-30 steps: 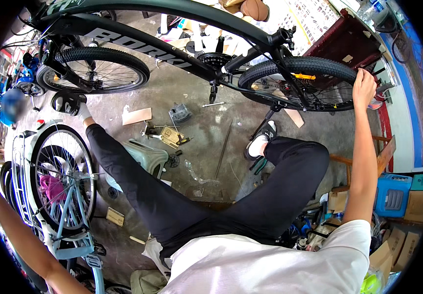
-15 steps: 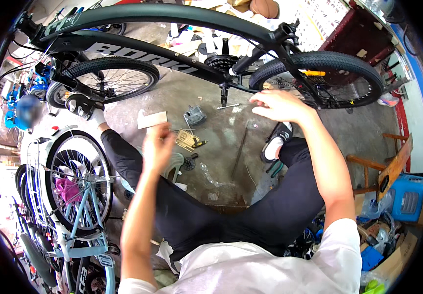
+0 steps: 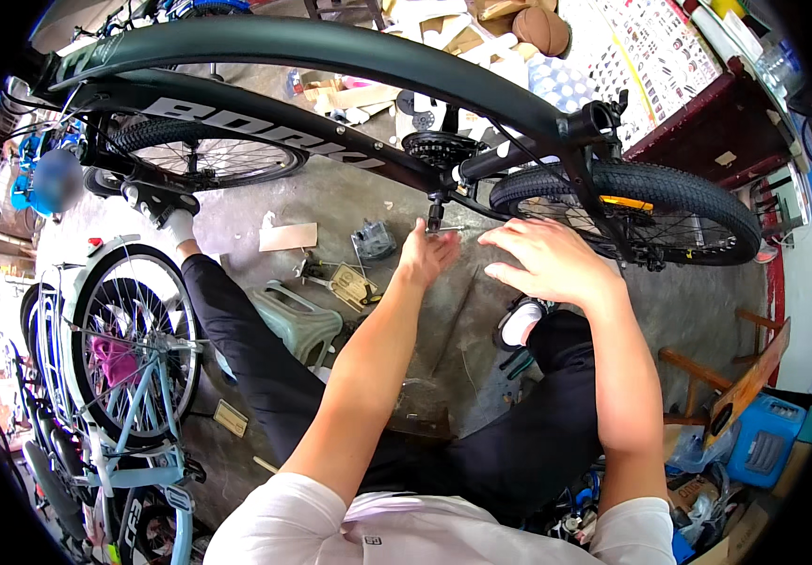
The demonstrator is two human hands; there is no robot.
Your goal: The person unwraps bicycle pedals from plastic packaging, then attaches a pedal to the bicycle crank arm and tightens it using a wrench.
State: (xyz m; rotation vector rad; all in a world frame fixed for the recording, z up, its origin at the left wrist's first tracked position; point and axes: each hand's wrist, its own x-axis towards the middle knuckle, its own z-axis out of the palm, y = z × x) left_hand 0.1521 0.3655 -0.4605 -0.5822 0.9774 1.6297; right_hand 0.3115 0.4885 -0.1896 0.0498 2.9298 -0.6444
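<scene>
A black bicycle frame (image 3: 265, 141) spans the view in front of me, with its black chainring (image 3: 439, 151) near the middle. My left hand (image 3: 427, 256) is just below the lower crank arm (image 3: 436, 213), fingers apart and holding nothing I can see. Whether it touches the crank or the silver tool (image 3: 451, 229) behind it I cannot tell. To its right, my right hand (image 3: 556, 261) is open, palm down, beside the rear wheel (image 3: 660, 212), its fingers pointing toward my left hand.
A grey-green plastic stool (image 3: 297, 325) stands by my left leg. Near it lie a cardboard piece (image 3: 288, 237), a grey part (image 3: 373, 242) and a yellowish plate (image 3: 353, 285). A light-blue bicycle (image 3: 147, 391) is at left. A wooden chair (image 3: 749, 386) and a blue case (image 3: 765, 440) are at right.
My left hand has moved right, from above the floor items to the crank. My right hand has dropped slightly and remains open. The bicycle appears larger, and more of the stool shows.
</scene>
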